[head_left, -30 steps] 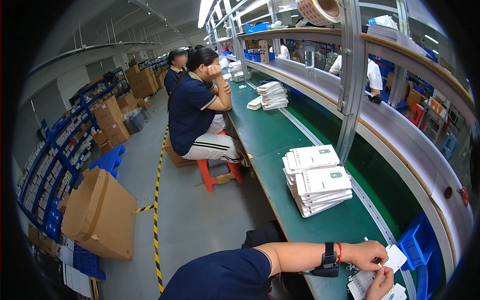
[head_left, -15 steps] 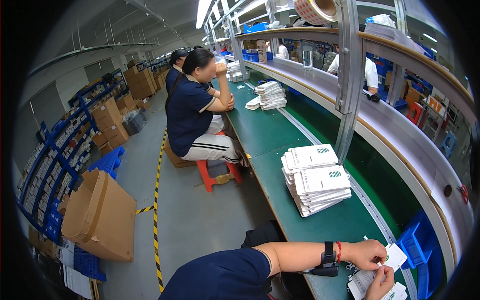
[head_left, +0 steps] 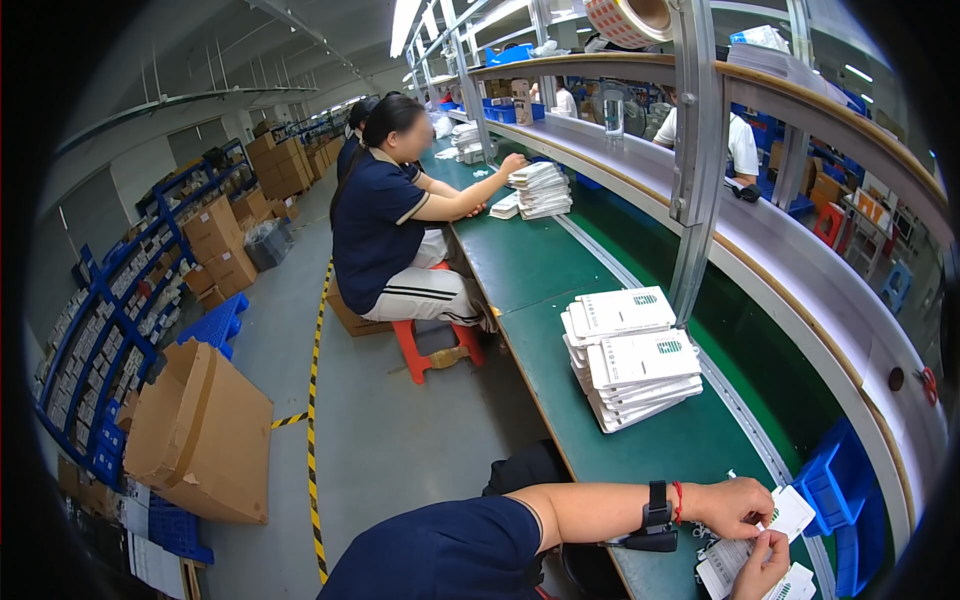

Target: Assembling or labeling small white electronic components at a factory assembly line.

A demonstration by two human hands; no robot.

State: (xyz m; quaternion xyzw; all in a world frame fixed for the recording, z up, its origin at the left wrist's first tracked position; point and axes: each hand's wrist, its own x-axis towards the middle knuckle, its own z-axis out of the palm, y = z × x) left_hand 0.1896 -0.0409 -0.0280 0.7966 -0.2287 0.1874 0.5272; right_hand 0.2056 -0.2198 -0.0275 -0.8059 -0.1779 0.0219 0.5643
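At the lower right, my left hand (head_left: pixel 735 507) reaches in over the green bench, with a black band and a red cord on its wrist. Its fingertips are pinched together. Close below, my right hand (head_left: pixel 763 568) is pinched too, its tips nearly meeting the left's. Whatever small thing lies between them is too small to make out. Under and around both hands lie flat white packs with green print, one white pack (head_left: pixel 793 513) showing beyond the fingers. Small white bits lie beside my left wrist. Farther up the bench stands a stack of similar white packs (head_left: pixel 645 360).
Blue bins (head_left: pixel 838 480) stand right of my hands. A metal post (head_left: pixel 700 180) and a long shelf (head_left: pixel 800 260) run along the bench. A co-worker (head_left: pixel 385 210) sits farther up by another stack of packs (head_left: pixel 540 190). An open carton (head_left: pixel 200 430) stands on the floor at left.
The co-worker has lowered a raised hand and now reaches to the far stack of packs. My own hands have hardly moved.
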